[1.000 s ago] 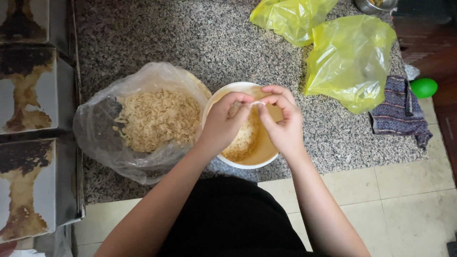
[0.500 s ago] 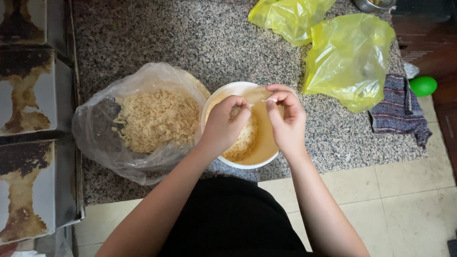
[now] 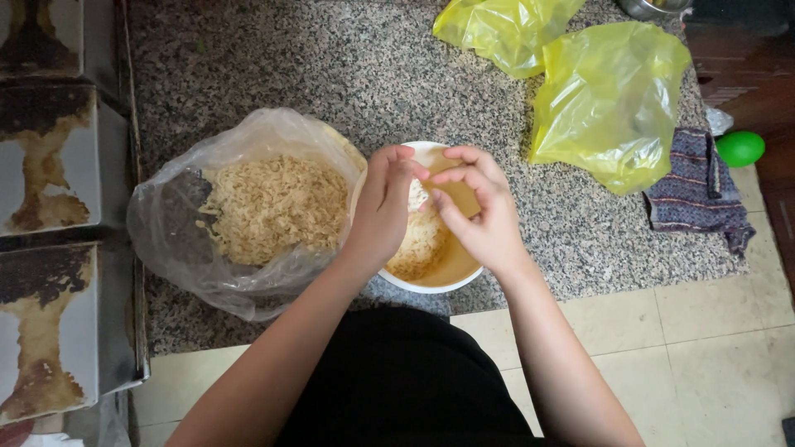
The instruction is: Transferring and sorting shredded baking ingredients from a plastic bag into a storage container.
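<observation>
A white bowl (image 3: 431,284) with a yellowish inside sits near the front edge of a speckled granite counter (image 3: 331,66). It holds a heap of pale dried noodle pieces (image 3: 418,244). My left hand (image 3: 385,207) and my right hand (image 3: 480,211) meet over the bowl, fingertips pinching a small pale piece between them. Left of the bowl lies a clear plastic bag (image 3: 166,240), open at the top, with a mound of the same dried noodles (image 3: 273,207) inside.
Two crumpled yellow plastic bags (image 3: 609,99) lie at the back right of the counter. A dark striped cloth (image 3: 696,194) and a green ball (image 3: 739,147) are at the right edge. Rust-stained white boxes (image 3: 50,165) stand on the left. Beige floor tiles (image 3: 712,331) run below.
Both hands have shifted a little toward the far rim of the bowl, fingertips staying together over the noodles. The bowl and the bags have not moved.
</observation>
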